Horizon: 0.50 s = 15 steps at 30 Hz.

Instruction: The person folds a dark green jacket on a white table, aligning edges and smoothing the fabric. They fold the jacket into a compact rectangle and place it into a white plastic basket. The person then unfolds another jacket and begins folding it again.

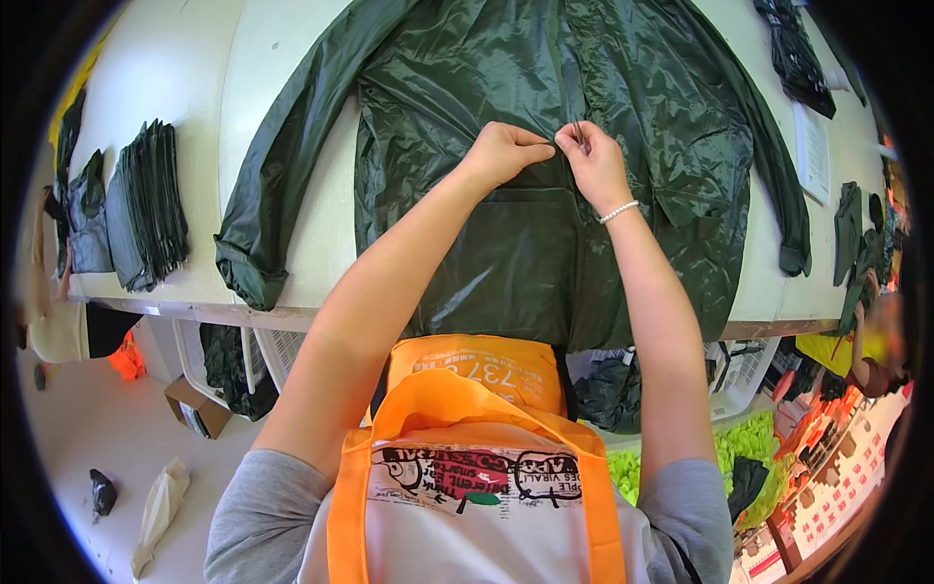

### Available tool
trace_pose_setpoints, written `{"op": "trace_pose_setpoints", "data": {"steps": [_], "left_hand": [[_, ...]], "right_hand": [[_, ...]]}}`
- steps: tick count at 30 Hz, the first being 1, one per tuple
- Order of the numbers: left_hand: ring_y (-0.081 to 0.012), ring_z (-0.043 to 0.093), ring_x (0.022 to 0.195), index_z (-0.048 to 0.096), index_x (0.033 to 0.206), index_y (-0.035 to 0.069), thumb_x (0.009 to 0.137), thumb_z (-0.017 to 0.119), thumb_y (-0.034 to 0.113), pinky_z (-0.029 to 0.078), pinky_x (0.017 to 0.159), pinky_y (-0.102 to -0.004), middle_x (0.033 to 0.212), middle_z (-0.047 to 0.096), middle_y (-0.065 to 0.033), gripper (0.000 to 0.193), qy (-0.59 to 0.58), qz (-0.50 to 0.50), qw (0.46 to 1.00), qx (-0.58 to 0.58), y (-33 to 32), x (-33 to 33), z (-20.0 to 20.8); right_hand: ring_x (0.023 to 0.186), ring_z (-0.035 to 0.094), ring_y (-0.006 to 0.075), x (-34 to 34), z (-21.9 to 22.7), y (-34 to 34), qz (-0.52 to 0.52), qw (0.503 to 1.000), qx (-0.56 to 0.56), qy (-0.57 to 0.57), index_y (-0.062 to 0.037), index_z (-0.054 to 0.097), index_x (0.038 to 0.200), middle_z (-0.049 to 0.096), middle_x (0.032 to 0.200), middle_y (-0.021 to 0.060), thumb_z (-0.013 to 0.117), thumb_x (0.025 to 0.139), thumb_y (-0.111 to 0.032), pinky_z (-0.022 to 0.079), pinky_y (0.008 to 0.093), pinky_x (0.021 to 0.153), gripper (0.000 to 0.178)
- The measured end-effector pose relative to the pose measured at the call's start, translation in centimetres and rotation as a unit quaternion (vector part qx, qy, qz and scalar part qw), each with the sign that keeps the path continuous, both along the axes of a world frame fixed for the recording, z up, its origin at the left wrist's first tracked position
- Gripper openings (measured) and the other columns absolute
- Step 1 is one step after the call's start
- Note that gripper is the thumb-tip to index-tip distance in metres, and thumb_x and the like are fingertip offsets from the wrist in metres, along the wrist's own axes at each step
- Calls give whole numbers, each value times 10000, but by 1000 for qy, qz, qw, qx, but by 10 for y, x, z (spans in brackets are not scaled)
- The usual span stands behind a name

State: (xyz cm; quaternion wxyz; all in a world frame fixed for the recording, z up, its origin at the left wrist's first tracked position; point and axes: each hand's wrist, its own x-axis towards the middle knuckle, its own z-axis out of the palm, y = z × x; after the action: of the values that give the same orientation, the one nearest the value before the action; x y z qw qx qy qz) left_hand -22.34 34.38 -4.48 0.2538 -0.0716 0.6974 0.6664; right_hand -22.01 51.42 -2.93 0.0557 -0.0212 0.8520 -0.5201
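Observation:
A dark green, shiny jacket (pixel 486 243) lies spread on the table with its sleeves out to both sides. Over its middle, beside the front seam, my two hands almost meet. The fingertips of my left hand (pixel 501 156) are pinched together just above the cloth; what is between them is too small to make out. My right hand (pixel 595 165), with a white bead bracelet (pixel 619 211) at the wrist, is closed around small metal thread snips (pixel 578 133). Their thin blades point away from me, and the fingers hide most of them.
Stacked dark folded garments (pixel 146 209) stand at the left of the table (pixel 316 204). More dark pieces (pixel 796 58) and a white sheet (pixel 811 154) lie right. Beneath the edge are white baskets (pixel 744 375), a cardboard box (pixel 197 407) and yellow-green cloth (pixel 754 443). Other people are at both sides.

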Motion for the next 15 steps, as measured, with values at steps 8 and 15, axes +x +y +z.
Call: {"op": "trace_pose_setpoints", "data": {"steps": [8,15], "left_hand": [[-75,515,599,729,861,-5,743,763,221,430,567,-249,695,638,-13,257,-44,8,999,29,2,1,7],[-86,569,670,721,901,-13,771,742,189,458,637,-240,775,678,-37,242,-57,-11,998,33,-2,-1,13]], "right_hand": [[664,561,191,-6,10,27,-146,982,112,29,6,580,927,616,776,109,622,891,-210,472,313,654,222],[888,602,279,28,40,26,65,992,109,21,-9,491,1055,559,1001,145,647,864,-162,489,340,784,290]]}}
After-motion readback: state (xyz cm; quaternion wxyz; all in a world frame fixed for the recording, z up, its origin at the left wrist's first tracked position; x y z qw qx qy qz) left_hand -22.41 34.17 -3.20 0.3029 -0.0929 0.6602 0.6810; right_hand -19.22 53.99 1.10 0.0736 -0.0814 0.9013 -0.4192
